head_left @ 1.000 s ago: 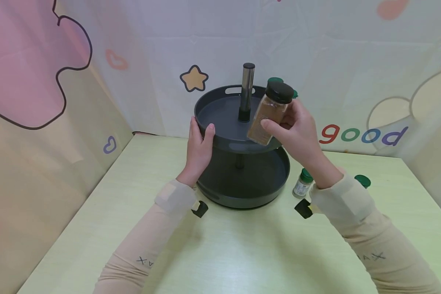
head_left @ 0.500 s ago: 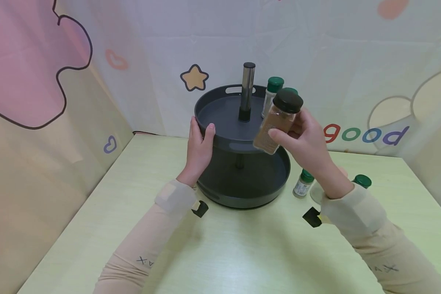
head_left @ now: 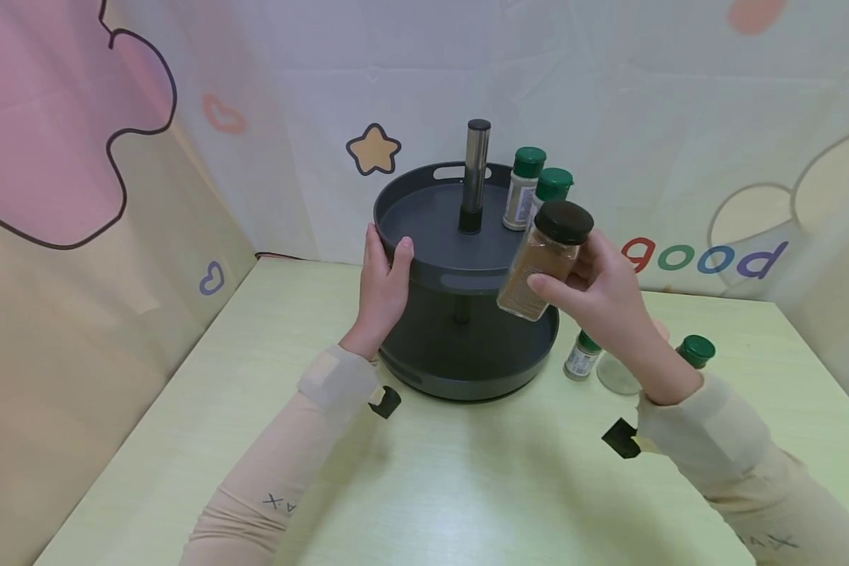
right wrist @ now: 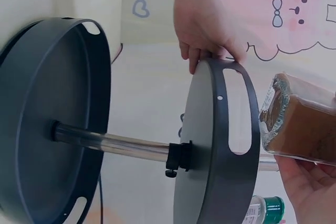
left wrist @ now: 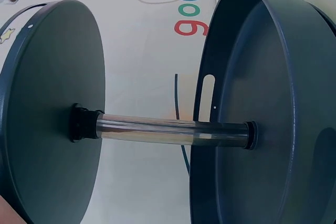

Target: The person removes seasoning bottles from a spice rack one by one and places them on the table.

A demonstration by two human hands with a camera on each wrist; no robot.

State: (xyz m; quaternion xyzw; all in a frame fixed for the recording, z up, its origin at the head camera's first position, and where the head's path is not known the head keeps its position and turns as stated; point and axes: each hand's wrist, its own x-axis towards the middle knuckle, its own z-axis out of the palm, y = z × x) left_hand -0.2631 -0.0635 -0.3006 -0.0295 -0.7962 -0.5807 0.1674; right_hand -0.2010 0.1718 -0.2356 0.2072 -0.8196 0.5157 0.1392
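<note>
My right hand (head_left: 611, 303) grips a square glass spice jar (head_left: 541, 267) of brown powder with a black lid. The jar is tilted, in front of the upper tray's right edge in the head view; in the right wrist view its glass base (right wrist: 273, 111) is close beside the tray rim. My left hand (head_left: 385, 291) holds the left rim of the upper tray (head_left: 431, 236), part of a dark two-tier round rack. Its fingers and thumb lie at that rim in the right wrist view. Two green-capped spice jars (head_left: 520, 192) stand on the upper tray's right side, one partly hidden.
The lower tray (head_left: 467, 377) rests on the pale table (head_left: 467, 479). Right of it stand a small green-capped jar (head_left: 582, 360), a clear round glass thing (head_left: 617, 376) and another green-capped jar (head_left: 696, 350), partly behind my right arm. A metal post (head_left: 475, 169) rises through the upper tray.
My right hand has moved down and to the right with the brown spice jar, uncovering the green-capped jars on the upper tray. My left hand has stayed at the rim.
</note>
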